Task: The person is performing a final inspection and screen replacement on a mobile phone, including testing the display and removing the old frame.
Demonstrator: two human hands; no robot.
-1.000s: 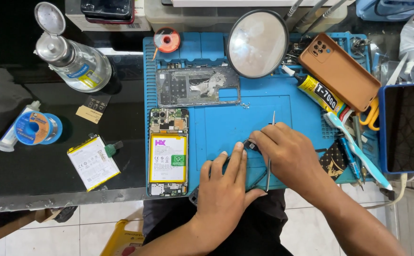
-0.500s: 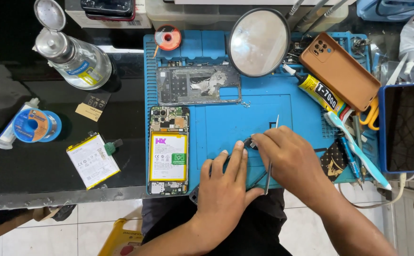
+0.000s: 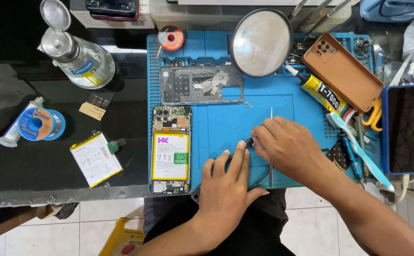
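Both hands work low on the blue repair mat (image 3: 306, 102), close together, fingertips nearly meeting. The left hand (image 3: 228, 182) lies flat w/ fingers spread a bit, pressing a dark flat part (image 3: 256, 179) down onto the mat, prob. to keep it from sliding. Only its edge shows under the palm, so can't tell what it is exactly. The right hand (image 3: 290, 149) is curled shut, pinching thin metal tweezers (image 3: 271, 142) that run upright through the fist, tip poking out beyond the knuckles. A small dark bit (image 3: 248, 141) sits at the pinch point betw. the two hands; too small to identify.

Just left of the left hand: one opened phone (image 3: 170, 149), back off, yellow-white battery facing up, laid along the mat edge within easy reach. Beyond the hands: one bare grey phone frame (image 3: 200, 84) and one round magnifier (image 3: 261, 42). Right of the right hand: one glue tube (image 3: 321, 92), one orange-brown phone back cover (image 3: 342, 71), one toothbrush (image 3: 356, 142), one dark-screened phone in a blue case (image 3: 407, 128), all parked off to the side, likely so the middle of the mat stays free.

Far left on the black worktop (image 3: 121, 118): one loose battery (image 3: 94, 159), one blue solder spool (image 3: 41, 124), one clear bottle w/ metal pump top (image 3: 81, 57). Phones/phone bodies counted: three, plus the separate back cover. Batteries: two.
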